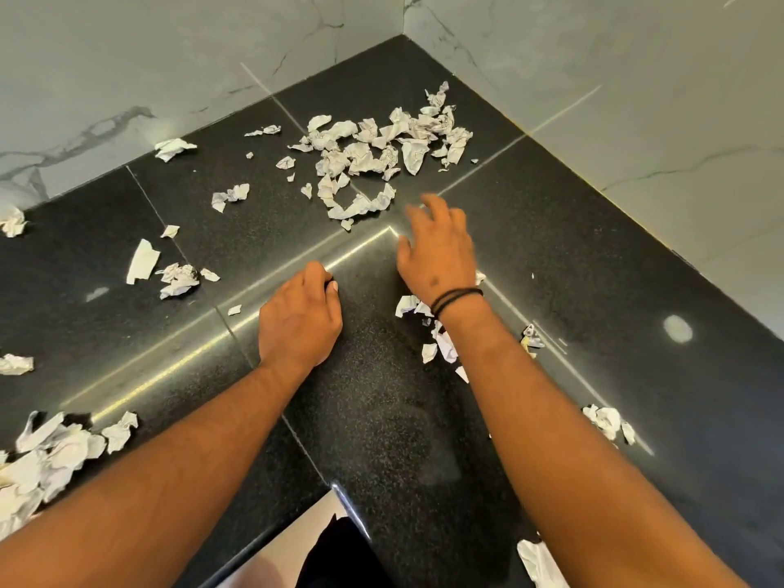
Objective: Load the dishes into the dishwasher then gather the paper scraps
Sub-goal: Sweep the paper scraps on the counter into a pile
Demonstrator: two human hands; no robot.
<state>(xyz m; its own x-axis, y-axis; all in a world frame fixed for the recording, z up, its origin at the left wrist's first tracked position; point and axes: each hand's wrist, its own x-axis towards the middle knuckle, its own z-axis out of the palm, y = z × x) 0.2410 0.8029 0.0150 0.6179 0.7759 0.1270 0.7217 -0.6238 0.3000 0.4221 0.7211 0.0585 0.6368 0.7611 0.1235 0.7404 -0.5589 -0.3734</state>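
Bits of torn paper lie all over the black counter (594, 256). The biggest pile of paper scraps (373, 159) sits near the corner where the two marble walls (636, 78) meet. Every place here is told from that big pile.

The right hand (439, 248) floats just in front of the pile, a little to its right. Its fingers are spread and loose, and it holds nothing. It looks ready to sweep the pile closer. It is blurry, so I think it is moving.

The left hand (301, 320) rests on the counter in front of the pile, nearer the person. Its fingers are curled under. I cannot tell if a scrap is inside.

More scraps lie far left of the pile, and some sit under the right wrist. No dishes or dishwasher show, so this looks like the paper part of the job.
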